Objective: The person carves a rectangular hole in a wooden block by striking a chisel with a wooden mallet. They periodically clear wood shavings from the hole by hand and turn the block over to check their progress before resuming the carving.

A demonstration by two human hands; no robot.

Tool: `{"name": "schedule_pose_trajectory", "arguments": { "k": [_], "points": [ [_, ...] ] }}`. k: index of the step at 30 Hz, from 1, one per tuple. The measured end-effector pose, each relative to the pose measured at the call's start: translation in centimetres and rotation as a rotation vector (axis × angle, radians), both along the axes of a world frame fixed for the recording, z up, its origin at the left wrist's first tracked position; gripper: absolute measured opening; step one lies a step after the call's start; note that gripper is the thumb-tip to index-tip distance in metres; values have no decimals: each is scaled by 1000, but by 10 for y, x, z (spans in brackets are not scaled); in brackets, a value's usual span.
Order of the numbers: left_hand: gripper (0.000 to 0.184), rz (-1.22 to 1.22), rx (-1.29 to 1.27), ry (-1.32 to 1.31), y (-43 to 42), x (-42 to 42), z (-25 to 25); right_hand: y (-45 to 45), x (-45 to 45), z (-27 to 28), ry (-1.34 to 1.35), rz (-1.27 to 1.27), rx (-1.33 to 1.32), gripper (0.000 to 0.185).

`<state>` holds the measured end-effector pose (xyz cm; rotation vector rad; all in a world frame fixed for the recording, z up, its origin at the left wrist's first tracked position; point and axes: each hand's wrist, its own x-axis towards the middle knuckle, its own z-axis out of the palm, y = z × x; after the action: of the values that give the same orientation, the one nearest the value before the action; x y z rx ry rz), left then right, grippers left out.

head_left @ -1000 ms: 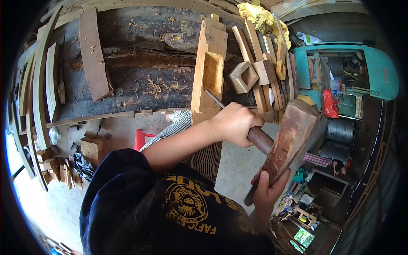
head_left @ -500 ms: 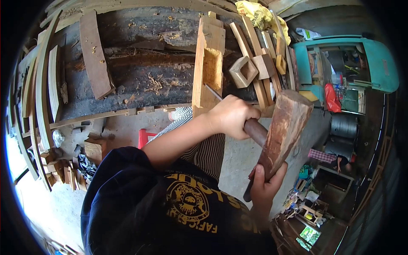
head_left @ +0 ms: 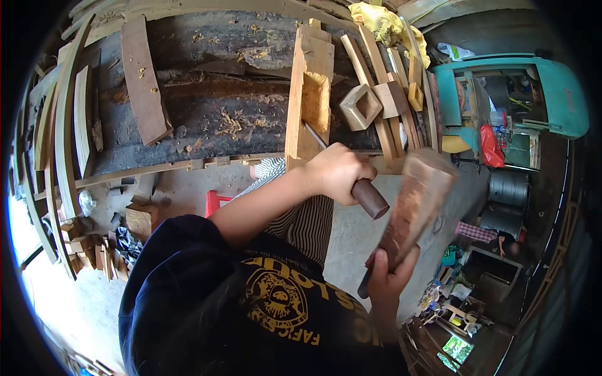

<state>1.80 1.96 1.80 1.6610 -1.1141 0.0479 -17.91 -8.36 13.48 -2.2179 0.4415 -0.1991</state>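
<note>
My left hand (head_left: 342, 173) is wrapped round the dark handle of a chisel (head_left: 370, 198). Its metal blade points up and left, the tip at the lower end of a rough cavity in a pale wood block (head_left: 297, 106). The block lies across a dark slab bench. Below and to the right, my right hand (head_left: 391, 276) grips a heavy wooden mallet (head_left: 417, 203), whose blurred head is a short gap to the right of the chisel handle's end.
The dark bench (head_left: 213, 119) carries a brown board (head_left: 143, 81) and wood chips. Right of the block are a square wooden mallet (head_left: 360, 111) and long strips. A red stool (head_left: 214, 203) stands below the bench. A teal machine (head_left: 561, 97) and another person (head_left: 503, 241) are farther right.
The mallet has swung slightly right, away from the chisel handle, opening a gap where the two overlapped before. The view has shifted slightly. Both hands keep their grips.
</note>
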Motion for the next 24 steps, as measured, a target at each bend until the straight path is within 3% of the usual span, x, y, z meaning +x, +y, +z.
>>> {"name": "schedule_pose_trajectory", "arguments": {
  "k": [1,3,5,13,24],
  "points": [
    [20,-1,-1,0,-1,0,2,3,0,6,-77,-6,52,40],
    [19,32,-86,23,0,1,9,-1,3,14,-269,56,3,60],
    [19,33,-55,58,-1,-1,21,-4,5,22,-370,41,14,63],
    [19,81,-42,192,-8,12,48,-20,17,42,-333,-118,0,73],
    [22,77,-22,284,-9,26,61,-31,31,43,-310,-167,-18,71]
  ]
}}
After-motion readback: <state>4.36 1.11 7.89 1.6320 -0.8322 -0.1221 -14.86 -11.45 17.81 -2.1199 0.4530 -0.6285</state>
